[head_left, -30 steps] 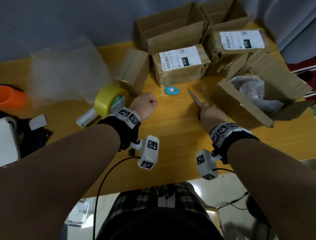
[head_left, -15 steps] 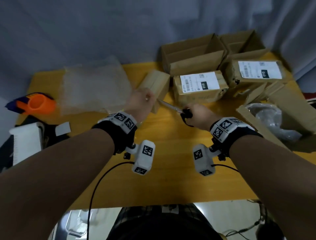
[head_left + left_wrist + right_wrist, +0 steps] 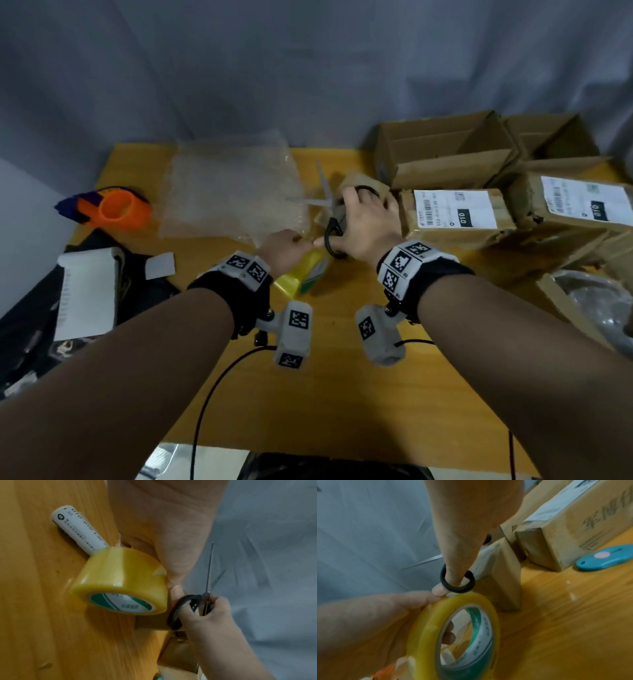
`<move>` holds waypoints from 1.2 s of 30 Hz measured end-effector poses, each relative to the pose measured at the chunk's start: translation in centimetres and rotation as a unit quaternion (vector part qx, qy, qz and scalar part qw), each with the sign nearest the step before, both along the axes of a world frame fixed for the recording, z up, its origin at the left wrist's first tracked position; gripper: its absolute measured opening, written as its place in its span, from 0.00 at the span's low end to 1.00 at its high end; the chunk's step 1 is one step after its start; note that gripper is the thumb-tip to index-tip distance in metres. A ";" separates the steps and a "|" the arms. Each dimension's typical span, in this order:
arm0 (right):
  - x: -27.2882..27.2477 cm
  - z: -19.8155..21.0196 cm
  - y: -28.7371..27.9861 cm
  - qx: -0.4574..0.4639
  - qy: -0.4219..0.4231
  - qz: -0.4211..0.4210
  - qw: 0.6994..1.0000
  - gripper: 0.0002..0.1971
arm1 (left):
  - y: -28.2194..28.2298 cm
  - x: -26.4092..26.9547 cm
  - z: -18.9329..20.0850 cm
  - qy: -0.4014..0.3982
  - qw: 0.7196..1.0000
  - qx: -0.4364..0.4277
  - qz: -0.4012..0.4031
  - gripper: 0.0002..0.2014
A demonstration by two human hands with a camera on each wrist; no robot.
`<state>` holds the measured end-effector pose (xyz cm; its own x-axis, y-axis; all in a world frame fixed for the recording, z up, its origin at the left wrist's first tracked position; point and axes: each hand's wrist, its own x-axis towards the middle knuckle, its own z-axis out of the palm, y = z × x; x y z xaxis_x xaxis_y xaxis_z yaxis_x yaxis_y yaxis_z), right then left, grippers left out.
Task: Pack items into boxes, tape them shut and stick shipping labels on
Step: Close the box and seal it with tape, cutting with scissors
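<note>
My left hand (image 3: 291,248) grips the yellow tape roll (image 3: 301,274) low over the wooden table (image 3: 342,394), thumb on its rim and fingers inside the core (image 3: 448,632). My right hand (image 3: 359,219) holds the scissors (image 3: 323,195) by their black rings (image 3: 458,583), thumb through one ring. The blades stand apart and point away, over the bubble wrap. The right thumb tip touches the left thumb at the roll's rim (image 3: 452,597). A small shut cardboard box (image 3: 503,581) stands just behind the hands.
Two labelled boxes (image 3: 455,219) (image 3: 582,209) and open boxes (image 3: 445,154) fill the back right. An open box holding a plastic bag (image 3: 596,301) sits right. Bubble wrap (image 3: 233,192), an orange dispenser (image 3: 120,209), a label roll (image 3: 80,530) and a blue cutter (image 3: 604,559) lie around.
My left hand has taken hold of the tape roll. My right hand swung the scissors left to meet it, and their blades have opened. The head view tilted up.
</note>
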<state>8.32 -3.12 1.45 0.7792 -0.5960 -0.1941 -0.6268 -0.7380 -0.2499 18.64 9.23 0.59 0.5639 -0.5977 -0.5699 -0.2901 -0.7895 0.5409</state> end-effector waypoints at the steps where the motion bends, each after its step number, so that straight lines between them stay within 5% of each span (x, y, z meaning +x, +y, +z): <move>1: 0.5 -0.4 0.2 0.006 0.003 -0.009 1.000 0.40 | -0.1 0.3 -0.1 0.019 1.000 -0.001 0.001 0.12; 4: 1.3 -1.3 0.2 0.031 0.003 -0.056 0.998 0.32 | 0.1 0.9 -0.1 0.060 0.998 0.000 0.014 0.24; 8: 1.4 -2.5 0.4 -0.006 0.035 -0.032 0.999 0.29 | 0.2 1.1 -0.7 0.052 0.999 -0.006 -0.017 0.19; 12: 0.8 -3.3 0.4 -0.013 0.000 -0.033 0.999 0.26 | -0.1 0.7 -0.2 0.024 0.999 -0.006 -0.043 0.26; 19: 0.4 -4.1 0.3 -0.029 -0.019 -0.032 0.999 0.30 | 3.2 0.9 -0.2 0.046 0.999 0.013 0.000 0.25; 25: 0.5 -3.7 0.4 -0.017 -0.003 -0.028 0.999 0.32 | 4.0 -0.1 -0.5 0.005 0.998 0.057 -0.038 0.23; 29: 0.4 -2.0 -0.4 0.022 0.018 -0.018 0.999 0.37 | 3.4 -0.6 -0.5 0.001 0.998 0.043 -0.036 0.18; 32: -0.9 -0.1 -1.0 0.065 -0.043 -0.030 0.996 0.32 | 2.1 -0.5 -0.3 0.002 0.998 0.041 -0.046 0.14; 36: -4.1 1.4 -1.6 0.277 -0.046 -0.021 0.960 0.21 | 0.4 -0.1 -0.1 0.014 0.999 0.026 -0.028 0.13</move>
